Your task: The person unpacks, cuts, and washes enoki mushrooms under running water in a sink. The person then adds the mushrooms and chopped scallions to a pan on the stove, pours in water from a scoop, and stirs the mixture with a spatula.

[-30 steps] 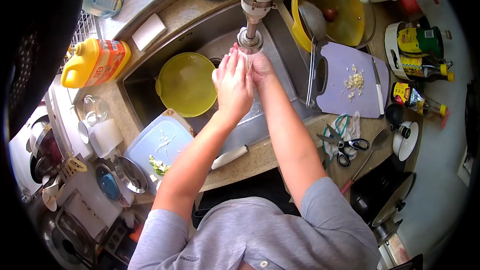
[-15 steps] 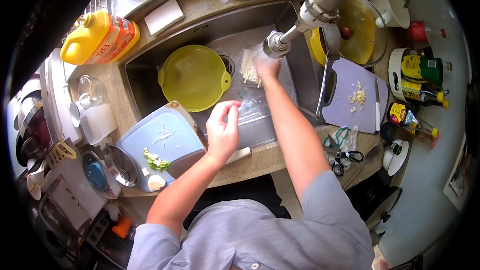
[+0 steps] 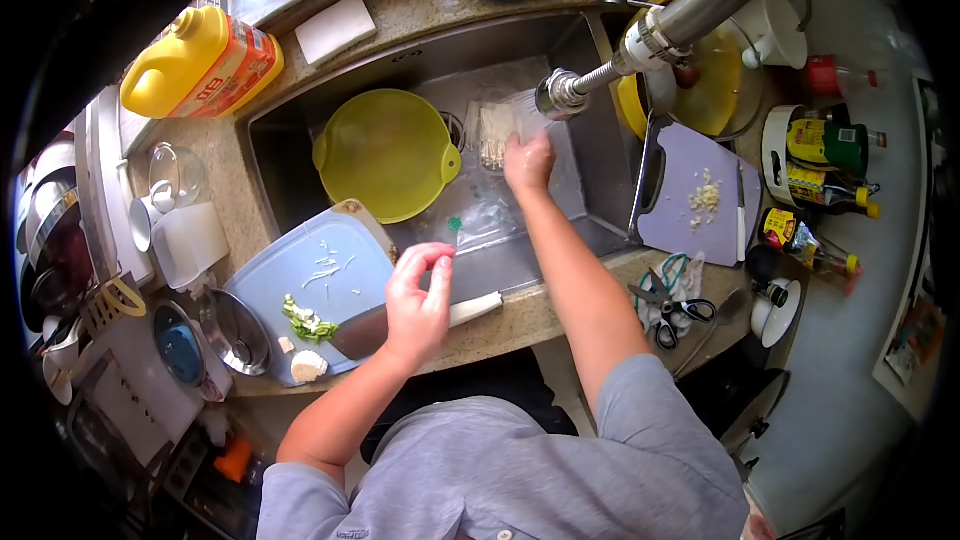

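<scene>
Right hand [image 3: 529, 162] drawn back, pale bundle [image 3: 494, 132], long axis front-to-back

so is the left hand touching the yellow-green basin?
Apart. The head view shows the basin beyond the fingertips of the left hand, with sink visible between.

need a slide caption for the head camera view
Right hand beside a pale, thin-stalked bundle in the sink, left hand above the wide-bladed knife.
</scene>
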